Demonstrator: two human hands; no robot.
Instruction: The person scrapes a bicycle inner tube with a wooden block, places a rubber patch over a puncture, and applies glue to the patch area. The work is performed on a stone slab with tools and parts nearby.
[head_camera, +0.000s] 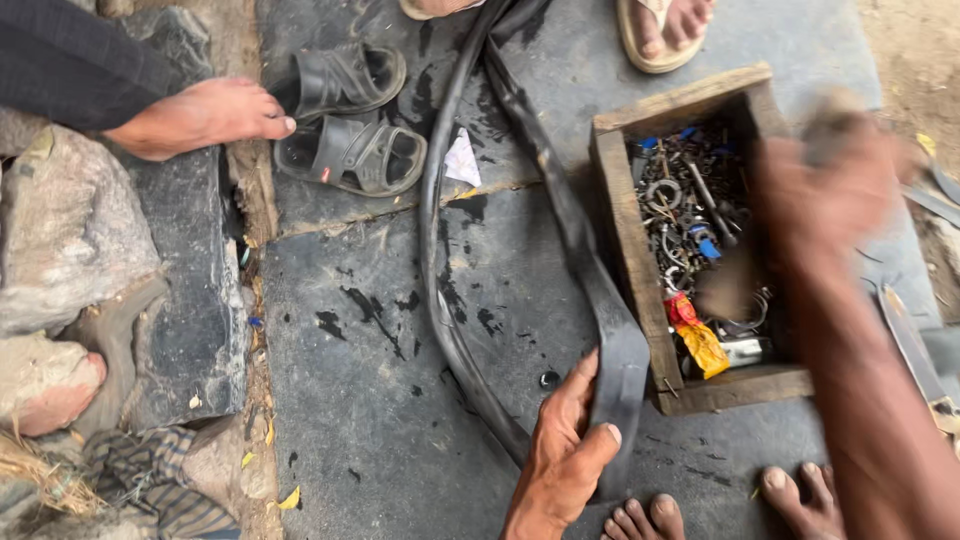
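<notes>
A long black rubber inner tube (610, 330), flat and empty of air, is seen lying in a big loop on the dark grey stone floor (380, 400). Its near bend is held by the left hand (570, 455), with the thumb pressed on one side and the fingers wrapped behind, so the rubber is pinched flat. The right hand (830, 190) is blurred above the open wooden box (620, 240); something dark seems to be gripped in it, but what it is, and how tight the fingers are, cannot be told. The box is filled with small metal bits, rings and blue pieces, and a red and yellow wrapper (695, 335) is tucked at its near edge. The tube is touching the left wall of the box and runs up past a pair of black rubber sandals (350, 120). The tube looks soft, light and floppy, so it is likely to sag and twist when lifted. It can be bent easily, but it may be cut by sharp things. It is best taken at a flat stretch, pinched across its width, as it is held now. Bare toes (640, 520) are seen at the bottom edge, and another person's bare foot (200, 115) is rested on a grey rock (70, 230) at the left.
</notes>
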